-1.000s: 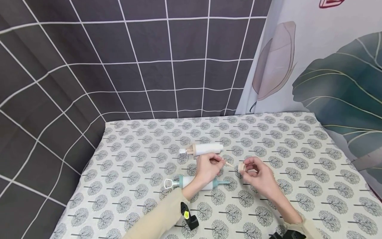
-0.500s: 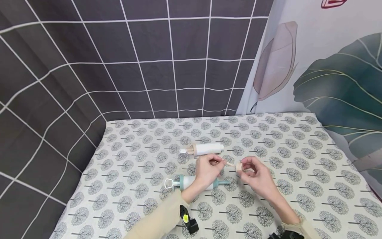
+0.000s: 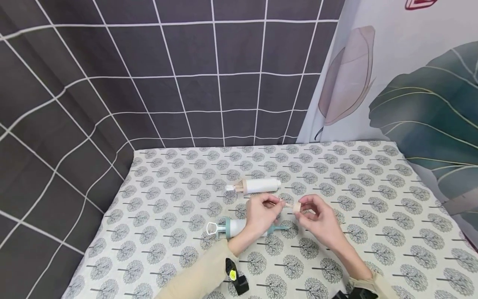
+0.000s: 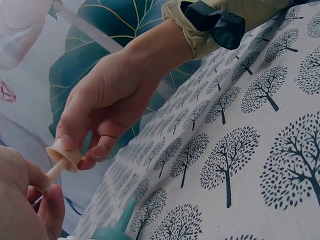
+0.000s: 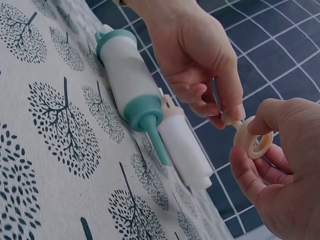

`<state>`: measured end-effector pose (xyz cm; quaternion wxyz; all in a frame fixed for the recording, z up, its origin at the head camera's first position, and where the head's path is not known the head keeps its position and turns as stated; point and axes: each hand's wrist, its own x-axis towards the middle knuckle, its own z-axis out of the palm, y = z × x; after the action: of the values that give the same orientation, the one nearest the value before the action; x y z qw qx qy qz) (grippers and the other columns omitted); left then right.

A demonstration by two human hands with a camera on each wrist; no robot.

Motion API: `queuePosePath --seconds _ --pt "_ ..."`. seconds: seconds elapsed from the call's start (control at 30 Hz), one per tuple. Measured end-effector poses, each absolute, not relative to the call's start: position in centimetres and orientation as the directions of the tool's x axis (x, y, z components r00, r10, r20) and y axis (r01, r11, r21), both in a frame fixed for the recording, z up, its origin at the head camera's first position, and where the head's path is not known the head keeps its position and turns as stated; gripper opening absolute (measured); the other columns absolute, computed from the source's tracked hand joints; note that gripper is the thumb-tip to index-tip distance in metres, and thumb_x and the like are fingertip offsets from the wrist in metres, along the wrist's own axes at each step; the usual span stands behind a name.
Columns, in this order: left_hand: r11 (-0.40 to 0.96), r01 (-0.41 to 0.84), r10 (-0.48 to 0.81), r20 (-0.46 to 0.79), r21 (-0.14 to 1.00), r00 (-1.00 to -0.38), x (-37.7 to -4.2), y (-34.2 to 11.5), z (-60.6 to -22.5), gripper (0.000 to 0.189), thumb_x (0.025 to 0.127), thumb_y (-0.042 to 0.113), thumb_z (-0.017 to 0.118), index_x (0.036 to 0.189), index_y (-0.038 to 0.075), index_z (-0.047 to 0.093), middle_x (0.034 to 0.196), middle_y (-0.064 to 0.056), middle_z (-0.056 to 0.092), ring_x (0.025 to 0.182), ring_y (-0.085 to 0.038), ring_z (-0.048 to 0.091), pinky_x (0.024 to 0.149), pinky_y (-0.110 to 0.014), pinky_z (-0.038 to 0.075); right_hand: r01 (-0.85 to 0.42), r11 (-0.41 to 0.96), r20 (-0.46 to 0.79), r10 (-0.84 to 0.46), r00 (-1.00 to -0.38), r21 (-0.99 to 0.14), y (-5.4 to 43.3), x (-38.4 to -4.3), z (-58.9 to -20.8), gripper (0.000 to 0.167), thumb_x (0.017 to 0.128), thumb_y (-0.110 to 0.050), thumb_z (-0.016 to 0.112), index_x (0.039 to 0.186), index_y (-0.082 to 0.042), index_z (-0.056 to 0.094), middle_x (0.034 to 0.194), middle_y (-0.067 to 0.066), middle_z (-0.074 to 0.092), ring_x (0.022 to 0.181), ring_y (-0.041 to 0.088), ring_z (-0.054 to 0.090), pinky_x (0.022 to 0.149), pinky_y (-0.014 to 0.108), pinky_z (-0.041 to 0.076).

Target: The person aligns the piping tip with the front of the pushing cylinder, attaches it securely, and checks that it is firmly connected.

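In the head view my left hand (image 3: 260, 211) pinches a thin beige nozzle-like piece (image 4: 56, 171) between thumb and fingertips. Facing it, my right hand (image 3: 322, 218) holds a beige ring-shaped cap (image 5: 245, 139) by its rim. The piece's narrow end sits at the cap's opening, and in the left wrist view it appears to reach inside. Below my left forearm lies a white and teal syringe-like dispenser (image 5: 131, 75) with a tapered teal spout, partly hidden by the wrist. Just beyond the left hand lies a similar white and beige dispenser (image 3: 261, 185), showing no spout.
A tree-patterned cloth (image 3: 179, 249) covers the table. Behind it hangs a dark grid curtain (image 3: 194, 95), and a leaf-printed curtain (image 3: 422, 99) hangs at the right. Both wrists wear black cameras; the left one (image 3: 237, 277) shows fully.
My right hand has brought the beige cap leftward onto the tip of the thin piece, closing the gap between them. The left hand has hardly moved, and both dispensers lie as before.
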<state>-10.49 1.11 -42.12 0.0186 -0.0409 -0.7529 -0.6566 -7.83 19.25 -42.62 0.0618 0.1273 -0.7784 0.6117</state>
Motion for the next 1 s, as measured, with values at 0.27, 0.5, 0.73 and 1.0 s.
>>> queuePosePath --seconds 0.27,0.5,0.73,1.0 --pt "0.106 0.046 0.045 0.041 0.993 -0.998 -10.10 1.10 -42.02 0.007 0.082 0.002 0.079 0.085 0.003 0.072 0.067 0.000 0.068 0.055 -0.040 0.065 0.044 -0.027 0.052 -0.259 0.190 0.233 -0.147 -0.961 -0.947 19.08 -7.80 -42.68 0.035 0.079 0.016 0.068 0.111 0.012 0.054 0.101 0.021 0.060 0.085 0.024 0.064 0.074 0.025 0.057" --pt "0.133 0.066 0.046 0.060 0.989 -0.997 -9.95 1.23 -41.94 0.007 0.082 0.003 0.080 0.085 0.005 0.073 0.064 0.002 0.067 0.046 -0.021 0.061 0.041 -0.025 0.049 -0.246 0.176 0.221 -0.149 -0.964 -0.953 18.92 -7.77 -42.66 0.035 0.080 0.017 0.067 0.111 0.012 0.053 0.102 0.022 0.059 0.084 0.026 0.064 0.074 0.025 0.057" --pt "0.136 0.074 0.057 0.067 0.988 -0.996 -9.84 1.28 -42.10 0.007 0.081 0.003 0.080 0.084 0.005 0.074 0.067 0.001 0.067 0.049 -0.030 0.063 0.041 -0.026 0.050 -0.261 0.172 0.237 -0.150 -0.960 -0.950 18.81 -7.79 -42.60 0.035 0.079 0.018 0.067 0.112 0.012 0.054 0.103 0.023 0.059 0.086 0.021 0.063 0.074 0.025 0.056" --pt "0.145 0.080 0.084 0.068 0.986 -0.994 -9.75 1.25 -42.07 0.007 0.082 0.005 0.080 0.087 0.005 0.075 0.068 0.003 0.067 0.046 -0.020 0.061 0.042 -0.026 0.050 -0.274 0.166 0.249 -0.156 -0.956 -0.947 18.86 -7.89 -42.60 0.035 0.081 0.017 0.067 0.112 0.012 0.054 0.104 0.022 0.058 0.086 0.021 0.063 0.074 0.024 0.056"
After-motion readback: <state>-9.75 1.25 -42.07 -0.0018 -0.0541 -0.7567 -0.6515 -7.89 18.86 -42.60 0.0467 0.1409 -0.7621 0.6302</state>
